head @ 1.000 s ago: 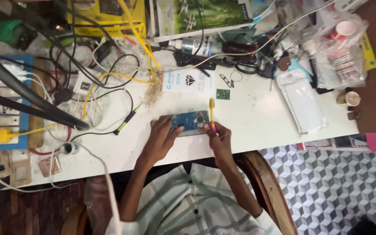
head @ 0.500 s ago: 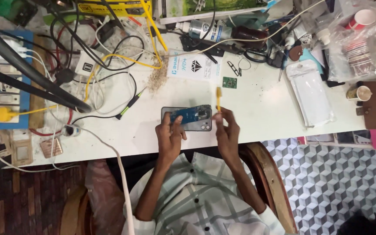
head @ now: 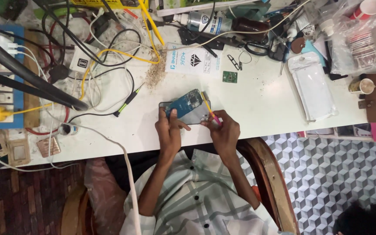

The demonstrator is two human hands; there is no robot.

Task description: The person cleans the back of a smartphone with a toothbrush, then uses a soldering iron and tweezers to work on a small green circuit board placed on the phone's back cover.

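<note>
One opened phone (head: 187, 107) is lying on the white counter (head: 257, 104), right in front of the person, with one blue circuit board tilting up out of it. The left hand (head: 169, 130) is pinching the phone's near edge, its grip clenched on it. The right hand (head: 223, 130) is grasping one yellow tool (head: 209, 109), whose tip is touching the phone's right side. One small green chip board (head: 229, 77) is sitting apart, farther back.

Opened phone with blue circuit board (head: 184, 106) on white table (head: 257, 104), left hand (head: 169, 132) and right hand (head: 223, 132) near it, small green square chip (head: 229, 77) far right, tangled cables (head: 88, 56) far left
</note>
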